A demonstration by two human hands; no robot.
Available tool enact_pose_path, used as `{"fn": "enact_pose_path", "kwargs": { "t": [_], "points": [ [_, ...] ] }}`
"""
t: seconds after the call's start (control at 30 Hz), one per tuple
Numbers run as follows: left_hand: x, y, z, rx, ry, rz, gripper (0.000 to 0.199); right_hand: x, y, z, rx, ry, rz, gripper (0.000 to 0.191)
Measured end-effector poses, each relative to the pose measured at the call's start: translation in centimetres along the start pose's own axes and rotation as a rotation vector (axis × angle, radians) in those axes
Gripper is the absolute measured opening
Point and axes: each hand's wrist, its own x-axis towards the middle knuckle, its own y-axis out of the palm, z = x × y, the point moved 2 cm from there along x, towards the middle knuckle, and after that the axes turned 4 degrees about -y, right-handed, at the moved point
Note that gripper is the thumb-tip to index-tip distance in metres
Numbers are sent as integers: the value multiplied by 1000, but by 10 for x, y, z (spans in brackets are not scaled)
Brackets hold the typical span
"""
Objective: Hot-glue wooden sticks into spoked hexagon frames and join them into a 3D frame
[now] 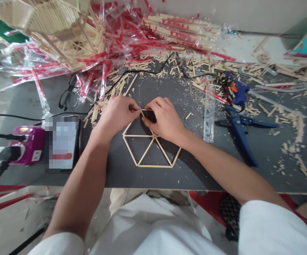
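Hexagon frame [154, 136]: thin wooden sticks with spokes meeting at a hub, lying flat on the dark tabletop [148, 179], between the forearms.
Long axis: left to right, corner to corner; one flat side faces near, roughly along the table's edge, while the right corner hides beneath the right forearm.
Left forearm [87, 177]: slants from near left toward far right, the phone [63, 141] lying just left of it.
Right forearm [222, 163]: slants from near right toward far left; beyond it lie the blue cutter [240, 136] and a clear ruler [209, 115], the ruler pointing near to far.
Left hand [118, 113]: back upward, thumb and forefinger pinched together on the frame's far left corner.
Right hand [165, 115]: arched over the frame's far side, fingers bent, thumb apart from forefinger, fingertips just beside the left hand's; whether it grips a stick, I cannot tell.
Glasses [70, 99]: left, beyond the phone.
Offcuts [120, 86]: scattered across the far part and the right.
Far side: red and clear wrappers [124, 32], bundled sticks [169, 26], and a stick-built structure [57, 21] at far left.
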Motion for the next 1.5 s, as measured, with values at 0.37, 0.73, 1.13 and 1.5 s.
{"fn": "enact_pose_path", "kwargs": {
  "t": [0.37, 0.73, 1.13, 1.5],
  "points": [
    [1, -2, 0, -32, -56, 37, 16, -1, 2, 2, -14, 4, -16, 15],
    [-4, -2, -8, 67, -34, 24, 15, 0, 2, 2, -35, 3, -6, 14],
    [-2, -1, -6, 30, -44, 25, 13, 1, 1, 2, -69, -5, -4, 13],
    [-2, 0, -5, 42, -30, 18, 14, 4, 3, -1, -12, 11, 2, 14]
  ]
}}
